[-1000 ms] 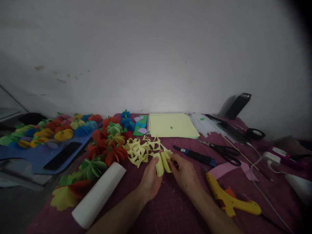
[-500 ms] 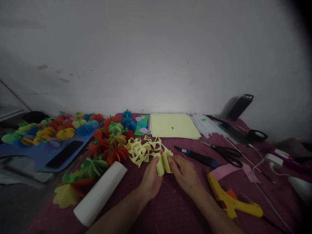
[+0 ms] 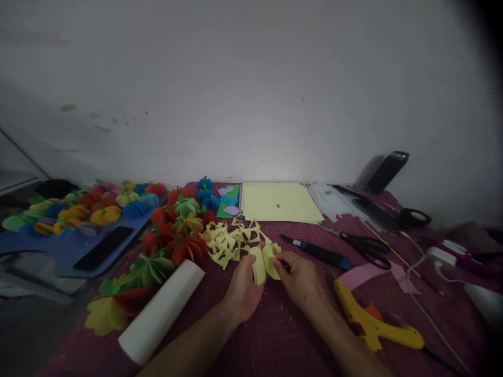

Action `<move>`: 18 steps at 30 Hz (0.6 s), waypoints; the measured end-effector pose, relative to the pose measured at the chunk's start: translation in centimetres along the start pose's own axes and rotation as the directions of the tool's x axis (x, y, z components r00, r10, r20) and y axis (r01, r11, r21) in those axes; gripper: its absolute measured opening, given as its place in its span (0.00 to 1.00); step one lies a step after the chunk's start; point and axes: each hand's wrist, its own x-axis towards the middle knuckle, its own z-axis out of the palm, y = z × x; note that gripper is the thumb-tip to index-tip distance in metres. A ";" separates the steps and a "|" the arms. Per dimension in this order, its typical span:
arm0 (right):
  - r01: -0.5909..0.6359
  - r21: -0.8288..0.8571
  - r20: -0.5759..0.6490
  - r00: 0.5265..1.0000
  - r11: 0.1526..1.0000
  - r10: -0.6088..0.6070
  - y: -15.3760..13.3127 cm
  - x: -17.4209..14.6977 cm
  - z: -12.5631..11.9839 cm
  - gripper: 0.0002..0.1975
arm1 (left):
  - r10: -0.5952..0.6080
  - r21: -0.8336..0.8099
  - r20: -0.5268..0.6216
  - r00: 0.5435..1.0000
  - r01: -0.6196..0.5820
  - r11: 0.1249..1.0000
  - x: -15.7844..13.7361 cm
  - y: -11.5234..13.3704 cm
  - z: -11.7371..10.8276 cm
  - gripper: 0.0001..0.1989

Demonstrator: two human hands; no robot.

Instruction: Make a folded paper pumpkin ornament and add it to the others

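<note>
A stack of folded yellow paper pieces (image 3: pixel 258 266) is fanned apart between my two hands, just above the cloth. My left hand (image 3: pixel 244 285) is closed round the left part of the stack, thumb on its front. With thumb and fingers pinched, my right hand (image 3: pixel 296 275) grips the edge of the right-hand leaf. Behind the hands lies a heap of yellow paper scraps (image 3: pixel 223 243). To the right of them rest a box cutter (image 3: pixel 320 252) and black-handled scissors (image 3: pixel 365 246).
Paper pumpkins (image 3: pixel 188 246) crowd the left side, beside a white roll (image 3: pixel 162 312). A yellow glue gun (image 3: pixel 373 322) lies at the right, near a pink paper strip (image 3: pixel 363 275) and a white cable. Yellow sheets (image 3: pixel 281 201) lie against the wall.
My right hand has shifted its fingers along the right leaf and now pinches its edge. The leaf has opened out flatter. My left hand stays almost still.
</note>
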 end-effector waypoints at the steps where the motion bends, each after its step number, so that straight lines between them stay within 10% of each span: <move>1: -0.002 0.001 0.000 1.000 1.000 0.002 0.0 0.0 0.0 0.11 | -0.007 -0.007 0.004 1.000 0.007 1.000 0.0 0.0 -0.1 0.18; 11: -0.049 0.011 0.002 0.999 0.999 0.049 -0.1 -0.1 -0.2 0.10 | -0.006 0.018 0.078 0.997 0.005 1.000 -0.1 0.3 0.3 0.14; 18: 0.139 0.054 0.026 0.990 0.989 -0.140 -0.7 -0.2 -0.2 0.10 | -0.002 0.030 0.087 0.996 -0.001 1.000 -0.1 0.3 0.3 0.11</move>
